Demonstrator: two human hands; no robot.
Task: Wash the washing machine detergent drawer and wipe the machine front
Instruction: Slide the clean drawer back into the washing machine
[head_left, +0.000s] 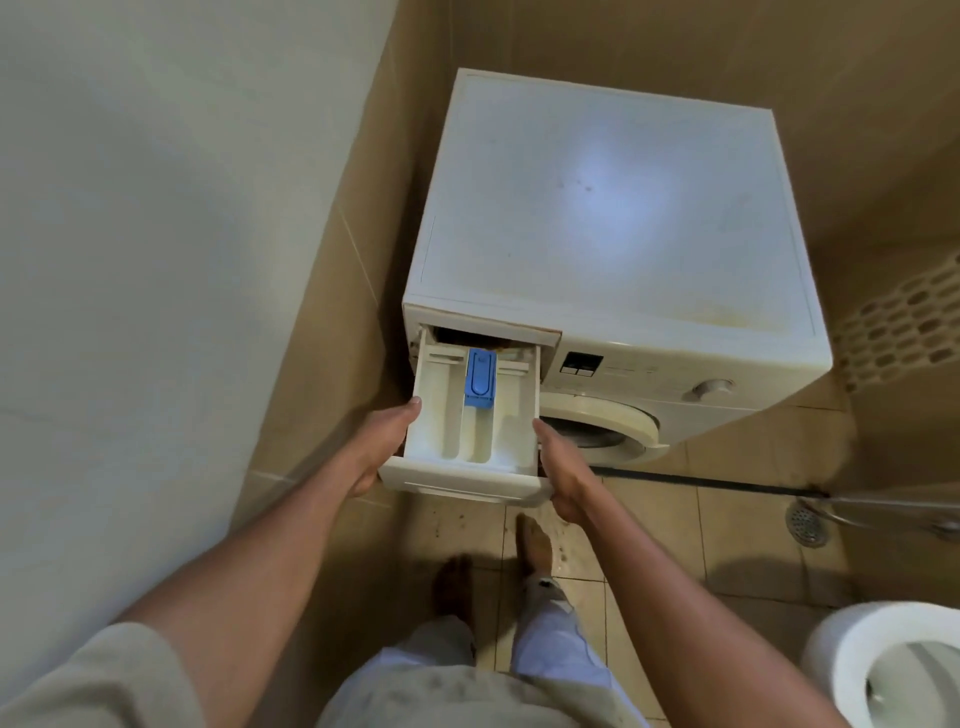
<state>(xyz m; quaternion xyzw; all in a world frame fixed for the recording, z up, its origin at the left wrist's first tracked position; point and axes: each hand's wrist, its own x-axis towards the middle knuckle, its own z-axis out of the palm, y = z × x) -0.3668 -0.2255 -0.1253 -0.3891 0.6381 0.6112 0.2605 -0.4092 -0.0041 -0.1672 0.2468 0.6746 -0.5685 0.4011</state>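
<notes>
A white front-loading washing machine (613, 208) stands in a tiled corner. Its cream detergent drawer (441, 415) is pulled far out of the slot at the machine's top left, with a blue insert (480, 376) in its middle compartment. My left hand (384, 447) grips the drawer's left side, thumb on the rim and fingers underneath. My right hand (563, 475) grips the right side near the front panel. The round door (597, 421) sits below the control panel, which has a dial (714, 387).
A pale wall runs close on the left. A dark hose (701, 483) lies across the tiled floor toward a floor drain (808, 525). A white toilet (893, 670) is at the bottom right. My bare feet stand on stained tiles in front of the machine.
</notes>
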